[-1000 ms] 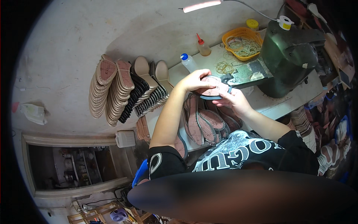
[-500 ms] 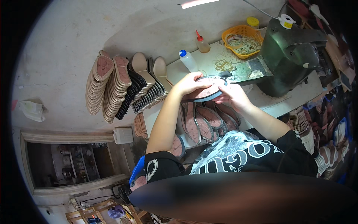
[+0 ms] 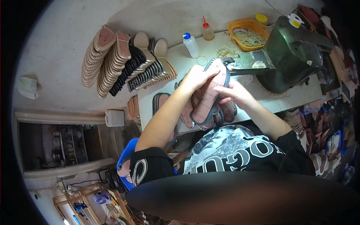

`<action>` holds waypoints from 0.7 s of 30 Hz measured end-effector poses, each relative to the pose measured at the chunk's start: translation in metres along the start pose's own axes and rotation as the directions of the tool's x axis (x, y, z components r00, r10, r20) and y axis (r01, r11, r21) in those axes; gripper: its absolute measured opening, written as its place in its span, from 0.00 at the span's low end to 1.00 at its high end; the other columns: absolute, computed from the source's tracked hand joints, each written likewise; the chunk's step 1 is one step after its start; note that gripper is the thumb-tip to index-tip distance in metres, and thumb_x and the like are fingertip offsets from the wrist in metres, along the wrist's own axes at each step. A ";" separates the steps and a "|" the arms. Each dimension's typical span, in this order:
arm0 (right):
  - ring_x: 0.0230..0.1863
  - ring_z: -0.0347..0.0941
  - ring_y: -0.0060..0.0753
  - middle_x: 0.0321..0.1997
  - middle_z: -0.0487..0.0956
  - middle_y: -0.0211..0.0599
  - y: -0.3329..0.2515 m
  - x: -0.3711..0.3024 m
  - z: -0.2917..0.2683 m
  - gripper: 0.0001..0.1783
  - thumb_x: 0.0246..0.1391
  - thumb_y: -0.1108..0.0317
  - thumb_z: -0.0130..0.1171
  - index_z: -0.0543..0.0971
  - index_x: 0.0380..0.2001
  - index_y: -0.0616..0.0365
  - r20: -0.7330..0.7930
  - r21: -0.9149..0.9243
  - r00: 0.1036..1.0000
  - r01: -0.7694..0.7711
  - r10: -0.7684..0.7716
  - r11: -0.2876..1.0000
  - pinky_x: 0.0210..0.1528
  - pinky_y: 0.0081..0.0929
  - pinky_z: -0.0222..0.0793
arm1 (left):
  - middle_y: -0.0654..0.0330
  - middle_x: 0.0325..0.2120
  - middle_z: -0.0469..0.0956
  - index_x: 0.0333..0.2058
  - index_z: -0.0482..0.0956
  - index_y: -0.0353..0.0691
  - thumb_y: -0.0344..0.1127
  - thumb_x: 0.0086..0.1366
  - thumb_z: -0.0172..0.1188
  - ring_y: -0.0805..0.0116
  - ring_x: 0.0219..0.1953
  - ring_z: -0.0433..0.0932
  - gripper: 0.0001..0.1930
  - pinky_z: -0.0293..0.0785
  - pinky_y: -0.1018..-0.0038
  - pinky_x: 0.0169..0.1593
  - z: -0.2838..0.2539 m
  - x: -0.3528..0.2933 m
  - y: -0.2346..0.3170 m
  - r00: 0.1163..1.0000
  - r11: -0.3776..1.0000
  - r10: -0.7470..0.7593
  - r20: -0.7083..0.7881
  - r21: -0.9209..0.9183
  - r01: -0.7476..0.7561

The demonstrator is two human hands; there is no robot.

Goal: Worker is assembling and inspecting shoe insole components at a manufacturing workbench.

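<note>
Centre of frame: pink, dark-rimmed sole point(image 3: 209, 95) aslant, top end beside the green machine point(image 3: 290, 62). My left hand point(image 3: 198, 78) grips its upper part; right hand's point(image 3: 240, 94) fingers overlap its edge, grip unclear. Step: likely rim work. Next probably calls for steady left support.

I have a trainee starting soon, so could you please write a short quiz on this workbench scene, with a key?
1. True or false: the blue-capped bottle stands to the left of the yellow basket.
2. Which thing does the left hand hold?
A. a screwdriver
B. a pink sole with a dark rim
C. a spool of thread
3. What colour is the nozzle on the other bottle, between the blue-capped one and the basket?

Key: 1. True. 2. B. 3. Red.
</note>
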State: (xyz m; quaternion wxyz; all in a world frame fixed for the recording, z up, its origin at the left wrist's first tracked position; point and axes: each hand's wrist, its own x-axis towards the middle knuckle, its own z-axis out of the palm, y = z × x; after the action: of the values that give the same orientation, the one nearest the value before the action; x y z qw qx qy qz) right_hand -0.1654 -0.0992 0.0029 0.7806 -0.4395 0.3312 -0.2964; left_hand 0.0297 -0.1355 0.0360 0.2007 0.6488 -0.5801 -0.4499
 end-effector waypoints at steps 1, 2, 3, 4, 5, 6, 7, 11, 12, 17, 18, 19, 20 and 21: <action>0.40 0.75 0.23 0.40 0.79 0.34 0.003 -0.001 0.003 0.21 0.51 0.59 0.64 0.76 0.45 0.60 0.006 -0.078 1.000 -0.020 0.021 0.997 0.38 0.21 0.74 | 0.57 0.10 0.72 0.16 0.78 0.32 0.60 0.51 0.64 0.72 0.12 0.70 0.30 0.64 0.74 0.16 0.003 -0.002 0.001 0.999 1.000 -0.017 -0.035 -0.005 0.017; 0.43 0.74 0.23 0.41 0.79 0.33 0.007 -0.003 0.003 0.22 0.50 0.60 0.64 0.76 0.46 0.59 0.010 -0.155 0.999 -0.038 0.040 0.987 0.39 0.22 0.73 | 0.58 0.10 0.73 0.15 0.77 0.33 0.62 0.52 0.62 0.71 0.11 0.71 0.31 0.65 0.76 0.16 0.005 -0.005 0.002 0.997 0.999 -0.033 -0.069 -0.009 0.032; 0.42 0.74 0.23 0.41 0.79 0.33 0.012 0.001 -0.002 0.23 0.49 0.61 0.65 0.76 0.47 0.59 0.026 -0.107 0.998 0.067 -0.065 0.992 0.41 0.22 0.72 | 0.54 0.12 0.75 0.18 0.78 0.29 0.64 0.54 0.58 0.67 0.13 0.76 0.35 0.71 0.75 0.17 0.006 -0.017 0.019 0.993 0.992 -0.120 0.017 -0.023 0.120; 0.42 0.73 0.23 0.41 0.79 0.32 0.011 0.004 -0.007 0.23 0.48 0.62 0.66 0.76 0.47 0.60 0.037 -0.058 0.984 0.173 -0.171 0.983 0.42 0.22 0.71 | 0.54 0.12 0.75 0.18 0.78 0.29 0.64 0.54 0.58 0.67 0.13 0.76 0.35 0.71 0.75 0.17 0.007 -0.018 0.021 0.993 0.993 -0.118 0.016 -0.027 0.118; 0.40 0.73 0.21 0.40 0.79 0.32 0.006 0.002 -0.015 0.21 0.47 0.65 0.66 0.77 0.45 0.60 0.015 -0.096 0.991 0.136 -0.135 0.986 0.44 0.21 0.69 | 0.53 0.12 0.76 0.18 0.78 0.28 0.65 0.55 0.57 0.66 0.13 0.76 0.36 0.72 0.74 0.16 0.007 -0.020 0.022 0.988 0.989 -0.142 0.060 -0.039 0.144; 0.39 0.73 0.19 0.37 0.80 0.31 0.005 0.001 -0.022 0.17 0.47 0.66 0.66 0.79 0.41 0.60 0.029 -0.045 0.996 0.081 -0.080 0.996 0.42 0.21 0.69 | 0.53 0.13 0.76 0.19 0.78 0.27 0.66 0.55 0.56 0.65 0.13 0.77 0.37 0.72 0.74 0.16 0.007 -0.022 0.022 0.981 0.984 -0.167 0.102 -0.049 0.173; 0.38 0.74 0.19 0.36 0.80 0.30 0.004 0.001 -0.027 0.15 0.47 0.66 0.66 0.80 0.39 0.60 0.027 -0.036 0.997 0.078 -0.077 0.996 0.42 0.21 0.69 | 0.54 0.12 0.75 0.19 0.77 0.29 0.63 0.55 0.58 0.67 0.12 0.76 0.34 0.71 0.75 0.16 0.007 -0.024 0.024 0.969 0.977 -0.202 0.142 -0.045 0.211; 0.35 0.74 0.19 0.34 0.80 0.30 0.003 0.016 -0.035 0.15 0.47 0.65 0.66 0.81 0.37 0.62 0.000 -0.070 0.993 0.119 -0.120 0.990 0.41 0.19 0.68 | 0.64 0.08 0.67 0.14 0.71 0.40 0.55 0.49 0.69 0.75 0.09 0.66 0.25 0.63 0.77 0.14 0.013 -0.024 0.017 0.995 0.978 -0.097 0.040 -0.182 0.102; 0.35 0.73 0.19 0.34 0.80 0.30 0.002 0.025 -0.033 0.15 0.47 0.64 0.66 0.81 0.37 0.62 0.021 -0.114 0.988 0.152 -0.151 0.982 0.40 0.19 0.68 | 0.64 0.08 0.67 0.14 0.71 0.40 0.55 0.49 0.69 0.75 0.09 0.66 0.25 0.63 0.77 0.14 0.013 -0.020 0.012 0.995 0.981 -0.091 0.038 -0.170 0.096; 0.37 0.73 0.20 0.36 0.79 0.30 -0.003 0.022 -0.038 0.16 0.50 0.63 0.64 0.79 0.38 0.62 0.046 -0.131 0.982 0.189 -0.185 0.973 0.42 0.20 0.67 | 0.64 0.09 0.66 0.15 0.71 0.38 0.52 0.48 0.71 0.75 0.09 0.63 0.24 0.58 0.77 0.14 0.023 -0.003 -0.003 0.979 0.972 -0.060 -0.195 -0.237 0.012; 0.37 0.73 0.20 0.36 0.79 0.30 -0.004 0.010 -0.038 0.16 0.50 0.63 0.64 0.79 0.38 0.62 0.041 -0.128 0.982 0.189 -0.186 0.973 0.42 0.20 0.67 | 0.61 0.09 0.68 0.15 0.73 0.34 0.52 0.48 0.70 0.73 0.09 0.66 0.25 0.61 0.75 0.14 0.026 0.000 -0.002 0.976 0.973 -0.030 -0.218 -0.231 -0.022; 0.38 0.73 0.20 0.36 0.79 0.30 -0.005 -0.002 -0.032 0.16 0.50 0.62 0.64 0.79 0.39 0.63 0.071 -0.078 0.991 0.120 -0.114 0.990 0.43 0.20 0.68 | 0.60 0.09 0.69 0.15 0.73 0.33 0.53 0.48 0.70 0.72 0.10 0.66 0.26 0.60 0.75 0.15 0.024 0.002 -0.007 0.975 0.971 -0.025 -0.223 -0.239 -0.030; 0.39 0.73 0.20 0.36 0.79 0.31 -0.003 -0.012 -0.028 0.17 0.50 0.61 0.64 0.79 0.39 0.63 0.104 -0.031 0.994 0.045 -0.042 0.999 0.43 0.20 0.68 | 0.60 0.09 0.69 0.15 0.73 0.33 0.53 0.48 0.70 0.72 0.10 0.66 0.26 0.60 0.75 0.15 0.021 0.002 -0.011 0.973 0.970 -0.035 -0.228 -0.243 -0.022; 0.39 0.74 0.21 0.36 0.79 0.32 0.007 -0.020 -0.035 0.19 0.50 0.61 0.64 0.78 0.41 0.64 0.147 -0.057 0.989 0.026 -0.017 0.998 0.46 0.21 0.68 | 0.61 0.09 0.69 0.14 0.73 0.34 0.52 0.48 0.70 0.72 0.10 0.66 0.26 0.60 0.74 0.14 0.021 0.005 -0.007 0.973 0.973 -0.030 -0.227 -0.230 -0.024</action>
State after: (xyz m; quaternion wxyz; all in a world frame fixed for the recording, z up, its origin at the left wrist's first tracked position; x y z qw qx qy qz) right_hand -0.2037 -0.0981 -0.0117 0.7863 -0.4862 0.2770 -0.2621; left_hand 0.0167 -0.1332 0.0177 0.3395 0.6695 -0.4958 -0.4368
